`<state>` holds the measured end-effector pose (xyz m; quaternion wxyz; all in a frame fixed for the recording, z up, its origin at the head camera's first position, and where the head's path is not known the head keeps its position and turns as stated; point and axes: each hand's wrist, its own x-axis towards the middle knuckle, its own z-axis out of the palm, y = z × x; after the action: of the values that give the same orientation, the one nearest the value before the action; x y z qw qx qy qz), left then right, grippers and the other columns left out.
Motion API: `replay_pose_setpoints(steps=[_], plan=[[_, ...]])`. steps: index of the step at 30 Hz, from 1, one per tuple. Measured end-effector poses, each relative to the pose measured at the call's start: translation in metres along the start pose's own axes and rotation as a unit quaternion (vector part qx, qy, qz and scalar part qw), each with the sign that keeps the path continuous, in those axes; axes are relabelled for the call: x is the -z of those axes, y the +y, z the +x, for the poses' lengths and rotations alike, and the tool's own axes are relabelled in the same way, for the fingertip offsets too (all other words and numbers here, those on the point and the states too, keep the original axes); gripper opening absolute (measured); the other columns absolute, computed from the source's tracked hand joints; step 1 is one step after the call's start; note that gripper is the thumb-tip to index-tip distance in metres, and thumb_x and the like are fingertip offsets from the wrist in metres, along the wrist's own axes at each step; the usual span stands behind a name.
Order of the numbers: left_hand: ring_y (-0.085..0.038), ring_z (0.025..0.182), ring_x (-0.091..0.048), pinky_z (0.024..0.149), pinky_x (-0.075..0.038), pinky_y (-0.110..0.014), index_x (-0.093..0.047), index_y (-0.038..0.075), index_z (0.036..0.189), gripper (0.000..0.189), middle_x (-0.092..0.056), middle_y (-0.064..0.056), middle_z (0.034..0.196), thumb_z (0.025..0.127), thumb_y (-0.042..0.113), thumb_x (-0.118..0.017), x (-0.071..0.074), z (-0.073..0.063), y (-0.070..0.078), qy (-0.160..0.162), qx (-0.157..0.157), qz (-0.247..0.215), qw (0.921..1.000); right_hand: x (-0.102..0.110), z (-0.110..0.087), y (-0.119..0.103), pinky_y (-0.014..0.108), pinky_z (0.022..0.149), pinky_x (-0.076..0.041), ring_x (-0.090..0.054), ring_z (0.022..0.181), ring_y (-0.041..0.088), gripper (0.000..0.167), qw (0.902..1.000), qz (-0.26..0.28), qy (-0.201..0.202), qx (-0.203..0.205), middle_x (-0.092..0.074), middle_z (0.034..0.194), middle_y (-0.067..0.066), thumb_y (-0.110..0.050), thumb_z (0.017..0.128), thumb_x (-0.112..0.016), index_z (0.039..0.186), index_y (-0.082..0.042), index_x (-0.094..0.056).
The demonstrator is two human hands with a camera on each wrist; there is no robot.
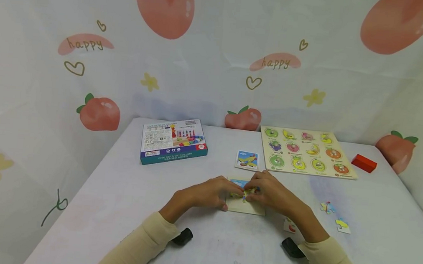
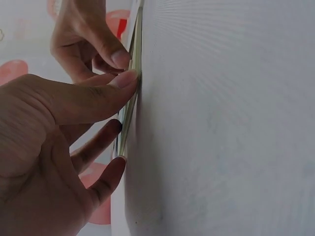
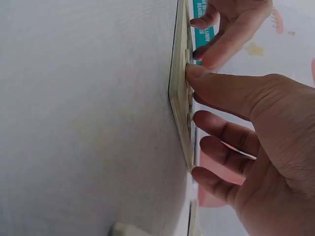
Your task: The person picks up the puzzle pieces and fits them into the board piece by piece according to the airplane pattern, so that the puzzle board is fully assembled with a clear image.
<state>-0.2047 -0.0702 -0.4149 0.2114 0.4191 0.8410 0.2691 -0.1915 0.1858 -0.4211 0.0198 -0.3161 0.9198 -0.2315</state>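
A small wooden puzzle board (image 1: 244, 209) with blue and yellow pieces lies flat on the white table. My left hand (image 1: 211, 192) holds its left side, the thumb by the near left corner and the index finger reaching over the board. From the other side my right hand (image 1: 272, 192) pinches a puzzle piece (image 3: 187, 55) between thumb and index finger over the board's middle. The fingers cover most of that piece. In the right wrist view, the other right fingertips rest along the board's edge. Behind the board lies a picture card (image 1: 247, 160) showing a yellow plane.
Loose puzzle pieces lie to the right: a blue-yellow one (image 1: 328, 207), a yellow-white one (image 1: 343, 225), and a red-white one (image 1: 289, 226) beside the right forearm. Farther back are a boxed toy (image 1: 174, 141), a fruit board (image 1: 309, 152) and a red block (image 1: 364, 163).
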Motion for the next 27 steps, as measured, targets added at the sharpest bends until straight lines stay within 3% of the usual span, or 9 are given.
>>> replay_pose_setpoints(steps=[6,15,21,27], plan=[[-0.022,0.147,-0.041,0.116,-0.035,-0.056,-0.058,0.024,0.154,0.061,-0.053,0.010,0.160,0.097,0.008,-0.074,-0.002,-0.001,0.004,-0.020,0.029,0.015,0.9993,0.001,0.000,0.000,0.037,0.088,-0.049,-0.057,0.102,0.016,0.021,0.9998,0.016,-0.005,-0.013,-0.068,0.105,-0.007,-0.025,0.091,-0.086,0.109,-0.017,-0.083],[-0.022,0.151,-0.036,0.115,-0.036,-0.049,-0.054,0.024,0.158,0.060,-0.044,0.012,0.166,0.101,0.013,-0.070,-0.004,0.000,0.004,-0.038,0.034,0.050,0.9975,0.011,-0.005,0.006,0.042,0.094,-0.050,-0.060,0.105,0.017,0.027,0.9987,0.035,-0.030,-0.022,-0.073,0.111,-0.006,-0.026,0.091,-0.085,0.116,-0.014,-0.081],[-0.023,0.153,-0.034,0.118,-0.034,-0.054,-0.053,0.023,0.158,0.060,-0.043,0.012,0.166,0.101,0.013,-0.069,-0.003,-0.001,0.007,-0.039,0.040,0.048,0.9973,0.025,-0.026,0.019,0.053,0.101,-0.050,-0.063,0.114,0.025,0.030,0.9980,0.039,-0.010,-0.048,-0.074,0.115,-0.003,-0.026,0.091,-0.084,0.118,-0.013,-0.080],[-0.022,0.154,-0.032,0.120,-0.031,-0.055,-0.053,0.023,0.158,0.061,-0.042,0.013,0.167,0.101,0.015,-0.069,-0.003,-0.002,0.007,-0.039,0.041,0.042,0.9975,0.043,-0.056,0.033,0.060,0.105,-0.049,-0.063,0.122,0.031,0.030,0.9933,0.034,0.013,-0.110,-0.074,0.121,0.000,-0.027,0.091,-0.084,0.119,-0.016,-0.079]])
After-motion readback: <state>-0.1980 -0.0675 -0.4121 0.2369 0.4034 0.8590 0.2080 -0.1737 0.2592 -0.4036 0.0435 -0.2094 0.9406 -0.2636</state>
